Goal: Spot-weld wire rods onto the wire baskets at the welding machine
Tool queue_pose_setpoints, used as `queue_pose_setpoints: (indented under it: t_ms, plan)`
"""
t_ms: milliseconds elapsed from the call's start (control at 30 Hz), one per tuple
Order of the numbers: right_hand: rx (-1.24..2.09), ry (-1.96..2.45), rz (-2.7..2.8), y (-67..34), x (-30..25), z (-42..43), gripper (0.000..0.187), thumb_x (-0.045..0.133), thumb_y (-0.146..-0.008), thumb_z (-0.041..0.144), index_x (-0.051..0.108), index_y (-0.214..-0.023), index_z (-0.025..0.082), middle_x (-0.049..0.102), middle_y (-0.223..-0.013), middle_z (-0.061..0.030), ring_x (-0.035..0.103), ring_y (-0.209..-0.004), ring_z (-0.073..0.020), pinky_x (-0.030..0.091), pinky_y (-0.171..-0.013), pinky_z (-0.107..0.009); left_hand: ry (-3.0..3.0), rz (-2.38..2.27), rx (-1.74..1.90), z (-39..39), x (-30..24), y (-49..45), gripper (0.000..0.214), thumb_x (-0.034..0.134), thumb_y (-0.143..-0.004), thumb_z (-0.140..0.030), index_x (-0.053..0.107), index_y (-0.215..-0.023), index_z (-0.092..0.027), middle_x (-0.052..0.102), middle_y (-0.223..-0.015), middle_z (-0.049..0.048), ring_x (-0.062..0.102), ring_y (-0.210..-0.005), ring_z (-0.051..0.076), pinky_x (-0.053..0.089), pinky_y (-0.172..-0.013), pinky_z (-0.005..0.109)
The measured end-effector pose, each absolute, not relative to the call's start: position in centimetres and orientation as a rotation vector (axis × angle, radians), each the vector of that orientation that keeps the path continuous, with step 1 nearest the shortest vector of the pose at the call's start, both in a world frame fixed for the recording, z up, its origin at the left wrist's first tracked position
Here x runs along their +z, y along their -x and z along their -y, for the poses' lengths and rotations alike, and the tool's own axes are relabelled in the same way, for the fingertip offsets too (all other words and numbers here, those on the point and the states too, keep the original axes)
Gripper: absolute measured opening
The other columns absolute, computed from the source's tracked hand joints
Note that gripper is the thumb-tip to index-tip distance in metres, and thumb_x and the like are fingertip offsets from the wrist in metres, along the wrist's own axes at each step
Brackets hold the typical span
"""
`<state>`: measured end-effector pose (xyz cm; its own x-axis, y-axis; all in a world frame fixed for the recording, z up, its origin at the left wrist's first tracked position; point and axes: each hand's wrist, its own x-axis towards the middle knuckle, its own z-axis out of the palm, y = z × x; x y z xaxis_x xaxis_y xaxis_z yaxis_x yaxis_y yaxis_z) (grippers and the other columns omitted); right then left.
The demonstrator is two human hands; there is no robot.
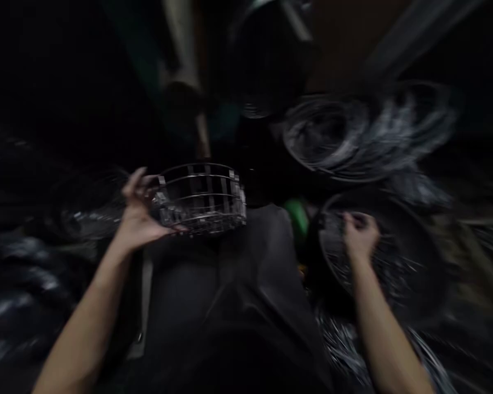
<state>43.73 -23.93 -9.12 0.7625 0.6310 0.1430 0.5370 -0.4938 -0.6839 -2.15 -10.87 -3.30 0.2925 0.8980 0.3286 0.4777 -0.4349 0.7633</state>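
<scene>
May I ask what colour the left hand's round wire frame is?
The round wire frame looks silvery grey in the head view.

Looks like a metal-wire workshop, dim and crowded: rings [378, 142] of wire piled upper right, dark basin [425, 257] of loose metal bits [394, 271] below them, strands [340, 342] heaped nearer, wire basket [209, 195] left of centre.

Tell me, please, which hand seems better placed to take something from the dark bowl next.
Probably the right hand: it is already at the dark bowl, while the left hand holds the wire basket.
</scene>
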Motion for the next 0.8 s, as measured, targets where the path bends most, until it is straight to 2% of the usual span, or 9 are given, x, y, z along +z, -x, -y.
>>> queue_pose_setpoints:
  t_ms: [100,200,267,367,467,533,600,700,800]
  plan:
    - [0.147,2.038,0.882,-39.8,-8.6,26.0,0.028,0.060,-0.073,0.053,0.057,-0.083,0.027,0.065,-0.091,-0.0173,0.062,-0.083,-0.0262,0.047,-0.076,-0.040,-2.148,-1.158,0.923,12.2,-3.6,1.6,0.123,0.081,-0.048,-0.068,0.013,-0.143,-0.032,0.033,-0.141,0.0138,0.042,-0.127,0.035,0.039,-0.106,0.052]
    - [0.627,1.999,0.989,-35.3,-9.0,27.4,0.035,0.065,-0.066,0.058,0.058,-0.077,0.026,0.064,-0.073,-0.0065,0.062,-0.068,-0.0235,0.051,-0.065,-0.039,-2.241,-1.124,0.844,12.8,-3.9,0.0,0.117,0.085,-0.051,-0.058,0.020,-0.143,-0.029,0.035,-0.139,0.0151,0.037,-0.128,0.036,0.036,-0.107,0.054]
    - [0.851,1.924,0.974,-32.9,-8.2,27.1,0.039,0.068,-0.064,0.058,0.059,-0.081,0.024,0.063,-0.067,-0.0018,0.062,-0.063,-0.0209,0.053,-0.061,-0.036,-2.285,-1.090,0.820,12.9,-3.6,-1.0,0.110,0.088,-0.051,-0.051,0.027,-0.140,-0.029,0.036,-0.136,0.0143,0.036,-0.128,0.036,0.035,-0.106,0.056]
    - [1.079,1.744,1.135,-30.4,-4.5,24.6,0.038,0.072,-0.068,0.050,0.064,-0.092,0.023,0.067,-0.072,-0.0005,0.064,-0.065,-0.0173,0.053,-0.063,-0.031,-2.312,-1.103,0.793,13.0,-3.2,-2.0,0.096,0.090,-0.050,-0.045,0.042,-0.131,-0.029,0.034,-0.137,0.0131,0.034,-0.128,0.037,0.036,-0.106,0.055]
    - [1.274,1.586,1.515,-27.8,-0.1,21.2,0.026,0.070,-0.075,0.045,0.070,-0.084,0.021,0.071,-0.080,-0.0019,0.066,-0.075,-0.0181,0.052,-0.070,-0.030,-2.357,-1.094,0.801,12.9,-2.8,-2.8,0.079,0.089,-0.052,-0.042,0.052,-0.119,-0.025,0.032,-0.138,0.0137,0.032,-0.129,0.037,0.036,-0.105,0.054]
    - [1.178,1.521,1.757,-25.9,1.6,19.2,0.023,0.064,-0.081,0.043,0.072,-0.082,0.021,0.073,-0.082,-0.0018,0.067,-0.078,-0.0185,0.051,-0.073,-0.029,-2.394,-1.080,0.793,12.8,-2.6,-3.1,0.067,0.087,-0.056,-0.043,0.056,-0.112,-0.024,0.033,-0.138,0.0139,0.032,-0.128,0.036,0.035,-0.105,0.054]
    - [0.892,1.507,2.002,-24.3,2.1,18.1,0.025,0.061,-0.084,0.042,0.073,-0.093,0.022,0.074,-0.090,-0.0031,0.068,-0.081,-0.0194,0.050,-0.073,-0.029,-2.410,-1.088,0.778,12.8,-2.3,-3.2,0.058,0.085,-0.059,-0.045,0.058,-0.106,-0.023,0.035,-0.138,0.0139,0.033,-0.128,0.036,0.034,-0.105,0.054]
    - [0.443,1.497,2.374,-22.9,1.5,17.6,0.040,0.061,-0.085,0.043,0.066,-0.118,0.022,0.072,-0.109,-0.0068,0.069,-0.085,-0.0226,0.049,-0.066,-0.030,-2.388,-1.126,0.775,12.7,-1.9,-3.0,0.058,0.084,-0.059,-0.049,0.058,-0.102,-0.022,0.036,-0.138,0.0149,0.033,-0.128,0.037,0.033,-0.106,0.055]
    - [0.192,1.466,2.578,-22.5,0.8,17.6,0.042,0.056,-0.089,0.039,0.060,-0.127,0.021,0.069,-0.114,-0.0066,0.069,-0.080,-0.0214,0.046,-0.060,-0.029,-2.366,-1.169,0.786,12.6,-1.8,-2.4,0.058,0.084,-0.058,-0.049,0.057,-0.101,-0.022,0.037,-0.138,0.0150,0.033,-0.129,0.037,0.033,-0.106,0.055]
